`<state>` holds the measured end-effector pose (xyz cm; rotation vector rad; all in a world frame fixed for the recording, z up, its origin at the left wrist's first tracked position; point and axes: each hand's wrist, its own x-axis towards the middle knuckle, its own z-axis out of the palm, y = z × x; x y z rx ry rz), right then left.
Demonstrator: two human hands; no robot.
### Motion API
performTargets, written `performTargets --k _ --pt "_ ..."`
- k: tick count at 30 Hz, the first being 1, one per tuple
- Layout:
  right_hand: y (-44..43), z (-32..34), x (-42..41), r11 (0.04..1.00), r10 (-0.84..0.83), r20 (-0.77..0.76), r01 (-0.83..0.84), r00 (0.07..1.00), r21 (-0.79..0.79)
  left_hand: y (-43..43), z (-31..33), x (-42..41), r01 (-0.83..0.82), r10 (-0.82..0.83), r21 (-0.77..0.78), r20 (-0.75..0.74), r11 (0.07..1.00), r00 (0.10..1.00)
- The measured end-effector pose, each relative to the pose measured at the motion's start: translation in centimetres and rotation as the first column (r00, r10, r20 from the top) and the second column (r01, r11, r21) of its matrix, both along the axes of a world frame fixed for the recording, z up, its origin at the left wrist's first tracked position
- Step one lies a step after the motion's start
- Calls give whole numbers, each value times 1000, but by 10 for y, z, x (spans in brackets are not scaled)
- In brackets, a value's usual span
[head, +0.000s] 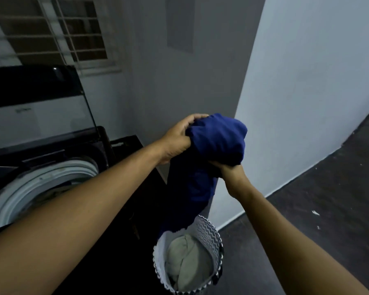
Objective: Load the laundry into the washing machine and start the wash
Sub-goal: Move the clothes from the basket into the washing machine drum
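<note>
Blue garment, bunched into a rounded bundle and held in the air by both hands, in front of the corner where a grey wall meets a paler wall. The left hand grips the upper left side of the bundle: its fingers curl over the top of the cloth and the thumb side presses into the folds. The right hand is closed in a fist on the cloth from below, at the underside of the bundle, palm turned away from the camera. The two hands lie close together with only gathered fabric between them.

The garment is deep blue, plain and soft, with rounded folds at the top. Below the hands a darker length of it hangs straight down, and its lower end meets the near rim of the laundry basket as seen from above; whether it touches the rim cannot be told.

The basket stands on the dark floor directly under the hands. Its wall bears a black-and-white zigzag pattern, and a crumpled pale grey-green cloth lies inside.

At left stands a dark top-loading washing machine with its lid raised and the pale ring of the drum opening exposed; the left forearm crosses in front of this opening. A barred window is set in the wall behind the machine.
</note>
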<state>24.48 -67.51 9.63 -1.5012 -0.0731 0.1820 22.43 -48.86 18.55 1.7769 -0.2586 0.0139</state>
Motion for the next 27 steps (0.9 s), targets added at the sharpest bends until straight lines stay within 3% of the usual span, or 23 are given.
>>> performTargets --k 4,7,13,17,21,24,27 --pt "8 42 9 988 -72 -10 72 997 139 37 -8 -3 98 -90 99 -85 990 992" --pt "16 75 3 914 -8 -87 43 996 403 47 -32 -11 122 -69 231 -225 965 972" --pt "29 121 -10 725 127 -100 -24 987 688 23 -99 -1 -127 169 177 -247 976 954" --pt "31 139 -18 660 146 -124 -3 982 752 5 -117 10 -351 353 63 -306 934 884" --pt "19 138 -15 632 158 -132 3 979 775 -8 -105 16 -450 344 -144 -457 882 820" --pt "-2 126 -8 666 130 -162 34 978 745 -3 -86 18 -588 340 -276 -602 761 723" --pt "-19 104 0 754 109 -205 53 973 654 15 -66 18 -580 275 -421 -591 697 759"
